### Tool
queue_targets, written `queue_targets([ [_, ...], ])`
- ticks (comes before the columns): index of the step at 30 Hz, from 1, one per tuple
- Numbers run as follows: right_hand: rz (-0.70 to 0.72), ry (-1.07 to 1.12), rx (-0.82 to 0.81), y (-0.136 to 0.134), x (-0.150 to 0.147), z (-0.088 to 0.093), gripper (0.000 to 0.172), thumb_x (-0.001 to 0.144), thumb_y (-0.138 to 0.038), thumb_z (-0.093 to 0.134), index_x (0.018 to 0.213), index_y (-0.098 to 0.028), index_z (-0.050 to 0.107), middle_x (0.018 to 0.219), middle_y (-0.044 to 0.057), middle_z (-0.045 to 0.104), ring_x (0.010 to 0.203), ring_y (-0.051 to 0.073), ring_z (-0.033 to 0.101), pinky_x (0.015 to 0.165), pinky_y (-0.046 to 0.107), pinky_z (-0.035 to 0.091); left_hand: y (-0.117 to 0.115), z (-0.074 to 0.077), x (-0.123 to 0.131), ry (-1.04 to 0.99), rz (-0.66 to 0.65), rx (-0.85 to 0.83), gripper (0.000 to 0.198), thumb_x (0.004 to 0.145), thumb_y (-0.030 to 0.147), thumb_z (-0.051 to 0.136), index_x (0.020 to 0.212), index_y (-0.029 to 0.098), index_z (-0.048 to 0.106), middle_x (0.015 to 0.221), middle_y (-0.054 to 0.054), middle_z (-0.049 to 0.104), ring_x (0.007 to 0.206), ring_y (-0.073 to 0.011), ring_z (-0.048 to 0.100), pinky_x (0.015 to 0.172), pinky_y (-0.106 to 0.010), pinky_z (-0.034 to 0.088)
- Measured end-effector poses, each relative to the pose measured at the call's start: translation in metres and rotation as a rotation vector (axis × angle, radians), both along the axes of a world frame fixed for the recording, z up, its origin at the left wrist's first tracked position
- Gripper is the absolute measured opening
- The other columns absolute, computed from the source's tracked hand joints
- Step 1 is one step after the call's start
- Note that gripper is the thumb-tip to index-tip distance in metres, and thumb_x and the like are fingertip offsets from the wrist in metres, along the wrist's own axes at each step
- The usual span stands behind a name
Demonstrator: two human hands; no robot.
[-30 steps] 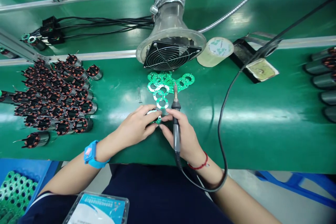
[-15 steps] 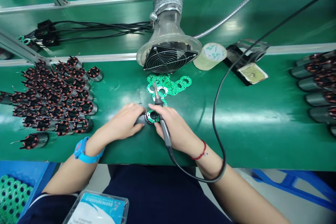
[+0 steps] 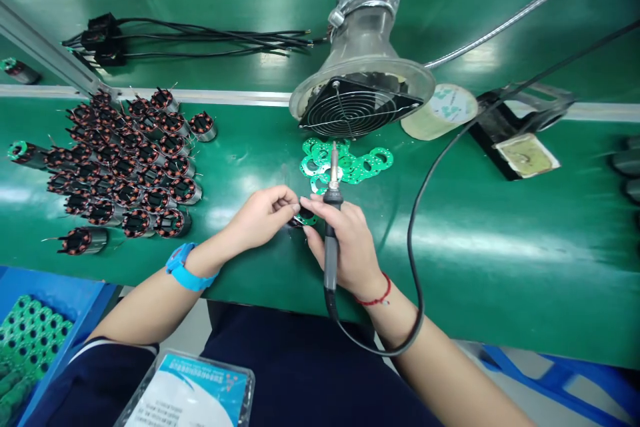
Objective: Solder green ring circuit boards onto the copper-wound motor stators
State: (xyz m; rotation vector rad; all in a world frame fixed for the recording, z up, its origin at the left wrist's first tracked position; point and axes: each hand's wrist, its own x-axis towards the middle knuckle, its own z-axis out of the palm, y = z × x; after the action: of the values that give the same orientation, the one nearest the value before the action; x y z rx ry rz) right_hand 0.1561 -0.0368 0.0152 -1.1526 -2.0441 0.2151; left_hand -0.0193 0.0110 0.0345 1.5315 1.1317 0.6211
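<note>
My left hand (image 3: 260, 217) is pinched on a small motor stator (image 3: 303, 217) capped with a green ring circuit board, held just above the green bench. My right hand (image 3: 345, 243) grips a soldering iron (image 3: 331, 227) in the palm, tip pointing away from me, while its fingertips also touch the ring board. A heap of loose green ring boards (image 3: 347, 163) lies just beyond the iron's tip.
Many copper-wound stators (image 3: 130, 160) lie in rows at the left. A fume extractor fan (image 3: 357, 103) stands behind the boards, with a tape roll (image 3: 440, 112) and a solder sponge tray (image 3: 525, 147) to its right. The iron's black cable (image 3: 415, 227) loops right. A blue bin (image 3: 30, 340) sits lower left.
The soldering iron has swung from leaning left to pointing straight away. Both hands have lifted slightly with the stator, and the view has shifted, so the bench items appear further right.
</note>
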Motion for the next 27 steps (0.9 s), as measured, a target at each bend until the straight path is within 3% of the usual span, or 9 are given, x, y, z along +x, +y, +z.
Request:
queue_targets([
  [5,0.020,0.057,-0.039,0.000,0.000,0.004,0.037,0.091,-0.015,0.054,0.126,-0.025,0.050,0.099,0.005,0.077,0.089,0.022,0.071,0.083,0.043,0.052,0.001,-0.002,-0.001,0.017,0.048,0.052,0.010,0.084,0.018,0.050,0.075,0.016,0.053,0.066,0.004,0.051,0.060,-0.0083,0.045,0.057,-0.021,0.034],
  [9,-0.024,0.284,-0.063,-0.004,0.005,-0.001,0.037,0.096,-0.023,0.051,0.133,-0.025,0.049,0.083,0.001,0.076,0.087,0.022,0.073,0.087,0.045,0.052,0.004,-0.001,0.000,0.083,0.053,0.048,0.010,0.083,0.015,0.048,0.073,0.017,0.050,0.064,0.005,0.050,0.058,-0.0085,0.043,0.055,-0.021,0.032],
  [15,-0.140,0.631,-0.071,-0.016,0.017,-0.012,0.025,0.093,-0.033,0.054,0.114,-0.025,0.066,0.076,0.000,0.069,0.055,0.015,0.064,0.054,0.032,0.052,0.009,-0.001,-0.001,0.147,0.019,0.011,0.010,0.081,0.013,0.048,0.072,0.017,0.050,0.062,0.005,0.048,0.057,-0.0085,0.042,0.054,-0.022,0.030],
  [19,-0.077,0.605,-0.089,-0.018,0.020,-0.011,0.022,0.092,-0.033,0.054,0.103,-0.023,0.070,0.069,0.000,0.066,0.056,0.015,0.063,0.057,0.032,0.051,0.009,-0.002,-0.001,0.155,0.019,0.004,0.010,0.081,0.014,0.048,0.072,0.017,0.049,0.061,0.006,0.047,0.056,-0.0090,0.042,0.054,-0.022,0.030],
  [27,-0.041,0.480,-0.100,-0.019,0.024,-0.014,0.023,0.094,-0.035,0.049,0.101,-0.025,0.068,0.068,-0.001,0.067,0.060,0.016,0.066,0.060,0.034,0.054,0.007,-0.001,0.001,0.210,0.017,0.038,0.010,0.081,0.013,0.048,0.072,0.018,0.049,0.061,0.006,0.046,0.057,-0.0095,0.041,0.054,-0.024,0.030],
])
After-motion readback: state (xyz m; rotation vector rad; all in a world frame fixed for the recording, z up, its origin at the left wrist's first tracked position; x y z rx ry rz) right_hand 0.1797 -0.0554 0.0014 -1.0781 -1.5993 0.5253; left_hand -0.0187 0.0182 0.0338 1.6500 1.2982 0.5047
